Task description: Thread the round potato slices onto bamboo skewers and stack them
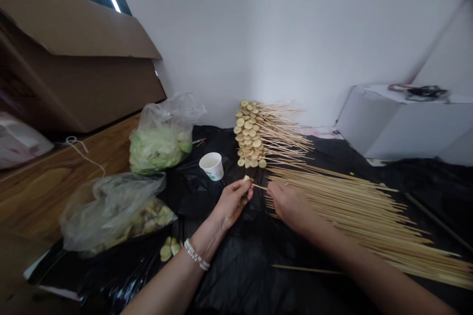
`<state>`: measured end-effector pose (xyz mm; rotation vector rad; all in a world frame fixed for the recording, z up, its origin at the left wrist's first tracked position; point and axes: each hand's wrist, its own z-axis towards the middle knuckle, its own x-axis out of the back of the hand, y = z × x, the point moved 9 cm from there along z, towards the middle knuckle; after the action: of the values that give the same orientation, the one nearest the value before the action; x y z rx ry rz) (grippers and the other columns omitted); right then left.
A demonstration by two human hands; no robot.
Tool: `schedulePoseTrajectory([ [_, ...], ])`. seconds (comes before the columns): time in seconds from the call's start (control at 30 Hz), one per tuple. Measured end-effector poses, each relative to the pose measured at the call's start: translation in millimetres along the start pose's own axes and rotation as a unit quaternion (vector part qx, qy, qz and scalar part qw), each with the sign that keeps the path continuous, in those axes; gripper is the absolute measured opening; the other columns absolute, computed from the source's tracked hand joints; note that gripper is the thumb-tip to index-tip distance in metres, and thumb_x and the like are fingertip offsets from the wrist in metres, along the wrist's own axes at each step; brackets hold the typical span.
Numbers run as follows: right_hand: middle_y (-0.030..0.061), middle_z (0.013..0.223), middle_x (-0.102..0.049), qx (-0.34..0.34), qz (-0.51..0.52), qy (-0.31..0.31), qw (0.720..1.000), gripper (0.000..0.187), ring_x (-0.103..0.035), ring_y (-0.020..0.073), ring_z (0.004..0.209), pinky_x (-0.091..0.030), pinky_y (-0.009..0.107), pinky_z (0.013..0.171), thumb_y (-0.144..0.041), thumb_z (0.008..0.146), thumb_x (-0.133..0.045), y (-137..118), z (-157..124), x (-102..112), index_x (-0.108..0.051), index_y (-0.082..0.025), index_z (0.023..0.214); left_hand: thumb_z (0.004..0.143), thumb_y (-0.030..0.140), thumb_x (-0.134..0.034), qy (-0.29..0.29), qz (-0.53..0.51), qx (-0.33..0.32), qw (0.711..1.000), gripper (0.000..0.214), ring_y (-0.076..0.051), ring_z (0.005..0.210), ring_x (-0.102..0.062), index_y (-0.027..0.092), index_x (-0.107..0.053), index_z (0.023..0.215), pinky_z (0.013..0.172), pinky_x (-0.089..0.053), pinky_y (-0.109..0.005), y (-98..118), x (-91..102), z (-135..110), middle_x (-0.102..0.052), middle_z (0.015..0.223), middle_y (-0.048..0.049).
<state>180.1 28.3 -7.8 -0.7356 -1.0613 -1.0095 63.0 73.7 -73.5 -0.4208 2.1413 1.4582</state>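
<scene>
To your left sit 2 clear bags [111,206] of food, then a white cup [212,171]. Your left hand [234,200] pinches a pale slice [247,178]; between your hands runs 1 skewer [259,187], gripped by your right hand [290,204], with loose skewers [354,214] spread rightward.

Bags [158,142] left, cup [212,167] between, skewers [354,211] right (threaded slices [248,133] behind)
</scene>
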Motion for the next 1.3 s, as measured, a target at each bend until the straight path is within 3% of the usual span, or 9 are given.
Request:
schedulePoseTrajectory([
  [0.17,0.0066,0.079,-0.066,-0.019,-0.006,-0.052,0.998,0.022,-0.058,0.017,0.065,-0.023,0.03,0.054,-0.02,0.096,-0.036,1,1,-9,-0.057,-0.016,0.09,0.067,0.016,-0.079,-0.008,0.008,0.003,1.0,0.018,-0.004,0.056,-0.055,0.007,-0.071,0.082,0.056,-0.047,-0.012,-1,-0.8,-1,-0.062,0.066,-0.0028],
  [0.43,0.0052,0.08,-0.064,0.006,0.035,-0.001,0.999,0.019,-0.057,0.0163,0.07,-0.028,0.029,0.06,-0.015,0.094,-0.038,-1,0,-5,-0.056,-0.017,0.086,0.062,0.024,-0.083,-0.032,0.024,-0.01,0.999,0.027,-0.004,0.054,-0.053,0.008,-0.071,0.081,0.054,-0.044,-0.012,-1,-6.4,-3,-0.062,0.064,-0.0017],
  [0.73,0.0076,0.082,-0.066,-0.023,0.048,-0.074,0.996,0.021,-0.06,0.0166,0.071,-0.03,0.028,0.059,-0.018,0.096,-0.035,2,3,-14,-0.056,-0.016,0.089,0.06,0.022,-0.084,-0.031,0.032,0.003,0.999,0.029,-0.004,0.055,-0.053,0.007,-0.072,0.081,0.056,-0.044,-0.013,-4,-9.4,-6,-0.062,0.065,-0.0022],
  [1.1,0.0054,0.082,-0.063,0.011,0.056,0.03,0.998,0.023,-0.054,0.0146,0.069,-0.028,0.027,0.059,-0.022,0.097,-0.036,8,3,2,-0.057,-0.016,0.088,0.065,0.018,-0.08,-0.012,-0.002,-0.03,0.999,0.022,-0.004,0.057,-0.054,0.007,-0.072,0.083,0.058,-0.047,-0.012,8,1.2,1,-0.061,0.067,-0.0015],
  [1.3,0.0042,0.075,-0.062,0.016,0.076,0.015,0.997,0.024,-0.053,0.0138,0.064,-0.027,0.027,0.058,-0.018,0.096,-0.035,3,1,-5,-0.056,-0.016,0.084,0.062,0.021,-0.083,-0.033,0.022,-0.013,0.999,0.024,-0.003,0.055,-0.052,0.008,-0.072,0.079,0.056,-0.045,-0.013,1,-9.4,-6,-0.062,0.066,-0.0021],
])
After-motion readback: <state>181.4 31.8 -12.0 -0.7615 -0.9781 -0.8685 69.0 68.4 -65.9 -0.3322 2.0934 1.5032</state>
